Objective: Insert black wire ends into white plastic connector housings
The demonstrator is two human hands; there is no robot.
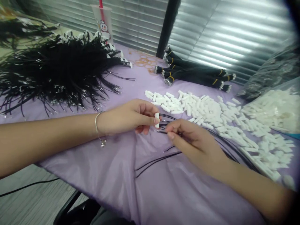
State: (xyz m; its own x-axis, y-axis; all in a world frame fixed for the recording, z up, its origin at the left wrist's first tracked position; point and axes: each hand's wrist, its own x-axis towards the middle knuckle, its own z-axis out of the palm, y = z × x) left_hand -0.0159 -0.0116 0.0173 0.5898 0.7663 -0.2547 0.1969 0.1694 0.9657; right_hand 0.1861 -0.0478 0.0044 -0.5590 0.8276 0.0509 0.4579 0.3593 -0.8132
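Observation:
My left hand [131,117], with a thin silver bracelet on the wrist, pinches a small white plastic connector [157,120] upright between thumb and fingers. My right hand [192,142] is closed on thin black wires [164,131] whose ends point at the connector. More black wires [154,161] trail from that hand across the purple cloth [105,175] toward me and to the right.
A spread of white connectors [211,112] lies right of the hands, with a clear bag of them [276,109] farther right. A big pile of finished black wires [53,72] fills the left. Banded black wire bundles [194,75], a plastic cup [103,23] and a black post [167,28] stand behind.

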